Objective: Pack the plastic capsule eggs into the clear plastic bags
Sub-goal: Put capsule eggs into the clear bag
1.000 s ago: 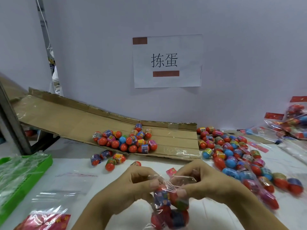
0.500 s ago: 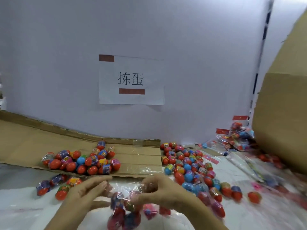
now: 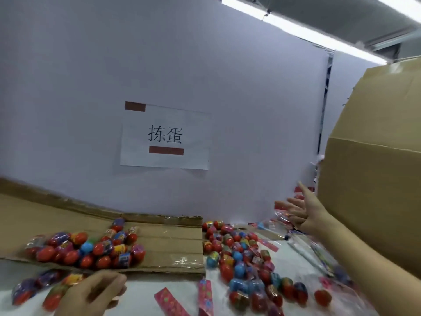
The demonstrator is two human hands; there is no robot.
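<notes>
Red, blue and purple capsule eggs (image 3: 91, 249) lie heaped on a flat cardboard sheet (image 3: 168, 245). A second heap of eggs (image 3: 241, 254) is spread on the white table, and a few loose eggs (image 3: 27, 290) sit at the lower left. My left hand (image 3: 95, 293) hovers low beside those loose eggs, fingers loosely curled, holding nothing. My right hand (image 3: 300, 210) is stretched out to the far right with fingers spread, holding nothing, above blurred filled bags (image 3: 282, 216). Flat clear plastic bags (image 3: 314, 254) lie under my right forearm.
A tall cardboard box (image 3: 373, 179) stands at the right, close to my right arm. Pink-red header cards (image 3: 168, 302) lie on the table front. A white wall with a paper sign (image 3: 165, 135) closes off the back.
The filled bag that both hands held has left them. My right hand has swung out to the far right and opened. My left hand has dropped to the lower left. The camera has turned right and up.
</notes>
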